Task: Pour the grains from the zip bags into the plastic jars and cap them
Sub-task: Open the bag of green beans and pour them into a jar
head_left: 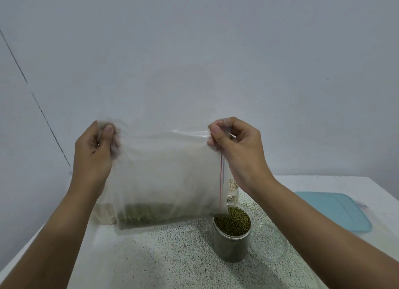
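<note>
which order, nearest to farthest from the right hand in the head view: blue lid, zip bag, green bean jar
1. zip bag: touching, its top right corner pinched by the right hand.
2. green bean jar: straight below the hand, under the bag's lower corner.
3. blue lid: lying flat, well off to the right.
</note>
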